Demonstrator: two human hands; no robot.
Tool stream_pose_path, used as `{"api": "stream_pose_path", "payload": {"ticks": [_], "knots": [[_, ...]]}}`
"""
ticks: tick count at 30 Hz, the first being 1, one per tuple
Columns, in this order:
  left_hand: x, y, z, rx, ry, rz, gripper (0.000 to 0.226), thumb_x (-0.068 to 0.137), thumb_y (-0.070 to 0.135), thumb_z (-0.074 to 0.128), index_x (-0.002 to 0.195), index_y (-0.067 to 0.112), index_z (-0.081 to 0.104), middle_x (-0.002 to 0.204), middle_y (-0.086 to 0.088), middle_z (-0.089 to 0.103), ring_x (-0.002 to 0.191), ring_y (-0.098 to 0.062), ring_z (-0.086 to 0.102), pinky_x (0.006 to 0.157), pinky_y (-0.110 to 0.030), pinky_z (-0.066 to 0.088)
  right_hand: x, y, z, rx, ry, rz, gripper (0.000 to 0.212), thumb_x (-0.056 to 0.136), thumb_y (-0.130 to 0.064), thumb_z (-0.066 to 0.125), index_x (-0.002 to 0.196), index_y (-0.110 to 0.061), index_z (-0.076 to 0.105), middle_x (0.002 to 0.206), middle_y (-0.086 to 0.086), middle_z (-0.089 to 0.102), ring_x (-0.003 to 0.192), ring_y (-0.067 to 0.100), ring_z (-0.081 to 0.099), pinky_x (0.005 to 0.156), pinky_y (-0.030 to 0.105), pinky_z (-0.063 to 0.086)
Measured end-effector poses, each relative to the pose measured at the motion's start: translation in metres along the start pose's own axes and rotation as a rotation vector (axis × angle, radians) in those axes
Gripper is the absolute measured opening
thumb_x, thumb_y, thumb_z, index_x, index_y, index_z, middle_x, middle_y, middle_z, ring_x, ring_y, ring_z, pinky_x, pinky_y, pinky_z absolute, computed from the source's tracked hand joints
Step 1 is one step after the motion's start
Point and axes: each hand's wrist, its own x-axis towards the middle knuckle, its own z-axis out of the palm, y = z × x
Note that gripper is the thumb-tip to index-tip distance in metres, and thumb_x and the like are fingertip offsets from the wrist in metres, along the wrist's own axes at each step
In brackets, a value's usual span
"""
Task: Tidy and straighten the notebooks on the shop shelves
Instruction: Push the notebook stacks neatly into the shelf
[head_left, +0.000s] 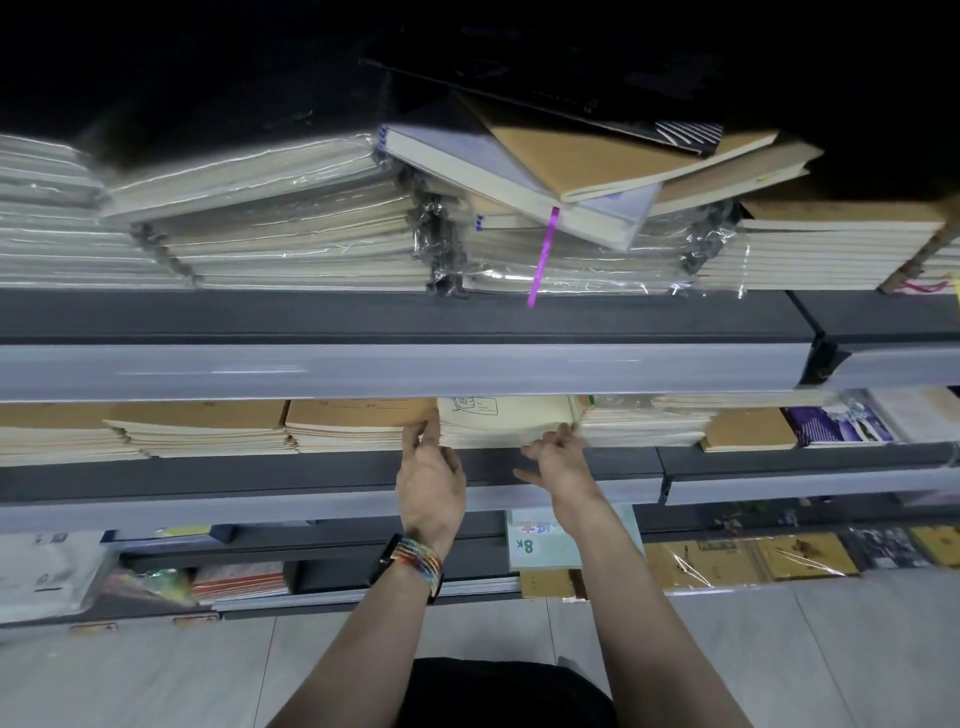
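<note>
**Holding the cream stack at both front corners**

Left of the left hand, on the middle shelf (311, 475), lie kraft-covered stacks (358, 423), and the nearest one touches its fingertips. The left hand (431, 480) reaches up with its fingers fairly straight and close together. The tips press against the left front corner of the cream stack (498, 428). A black watch on a rainbow woven band (413, 564) sits on that wrist.

The cream stack of notebooks lies flat between the two hands, with its front edge at the shelf lip. A line drawing on its top cover is partly hidden by the shelf above.

The right hand (558, 462) has its fingers bent and hooked onto the stack's right front corner, with the thumb sticking out leftward and free. Motion blur hides how firmly it grips.

Just right of that hand sits a white stack (644, 421), then a single kraft notebook (750, 430) and a purple-covered one (839, 425). Above both hands, on the upper shelf, wrapped bundles carry loose notebooks (587, 161) lying askew. A purple ribbon (543, 254) dangles over the edge.
</note>
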Motion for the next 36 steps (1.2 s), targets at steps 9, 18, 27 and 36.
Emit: {"api": "stream_pose_path", "payload": {"ticks": [9, 18, 27, 36], "knots": [[0.008, -0.004, -0.002, -0.203, 0.113, -0.134, 0.028, 0.09, 0.013, 0.071, 0.117, 0.018, 0.069, 0.1, -0.003, 0.075, 0.079, -0.016, 0.073, 0.082, -0.034, 0.058, -0.008, 0.005, -0.005, 0.115, 0.115, 0.006, 0.069, 0.098, 0.008, 0.045, 0.158, -0.016, 0.021, 0.136, 0.005, 0.045, 0.124, 0.029, 0.053, 0.094, 0.039, 0.055], [0.016, 0.002, -0.003, -0.178, 0.168, -0.132, 0.024, 0.085, 0.015, 0.077, 0.108, 0.021, 0.073, 0.091, 0.008, 0.074, 0.073, -0.001, 0.063, 0.071, -0.011, 0.039, -0.007, 0.024, -0.005, 0.074, 0.179, -0.072, 0.064, 0.097, 0.006, 0.045, 0.152, -0.026, 0.034, 0.104, -0.002, 0.051, 0.104, 0.025, 0.058, 0.099, 0.049, 0.053], [0.022, -0.002, -0.004, -0.144, 0.185, -0.139, 0.023, 0.085, 0.019, 0.077, 0.108, 0.023, 0.074, 0.093, 0.002, 0.077, 0.085, -0.018, 0.074, 0.075, -0.019, 0.041, 0.005, 0.04, -0.005, 0.018, 0.22, -0.094, 0.061, 0.098, 0.001, 0.048, 0.15, -0.029, 0.037, 0.103, -0.005, 0.055, 0.111, 0.027, 0.061, 0.104, 0.05, 0.049], [0.02, -0.01, -0.005, -0.135, 0.132, -0.077, 0.035, 0.083, 0.023, 0.08, 0.117, 0.02, 0.071, 0.089, 0.002, 0.077, 0.082, -0.014, 0.073, 0.079, -0.021, 0.047, 0.01, 0.047, -0.002, -0.021, 0.271, -0.129, 0.057, 0.099, 0.002, 0.049, 0.148, -0.025, 0.04, 0.101, -0.002, 0.056, 0.106, 0.027, 0.063, 0.099, 0.048, 0.053]]}}
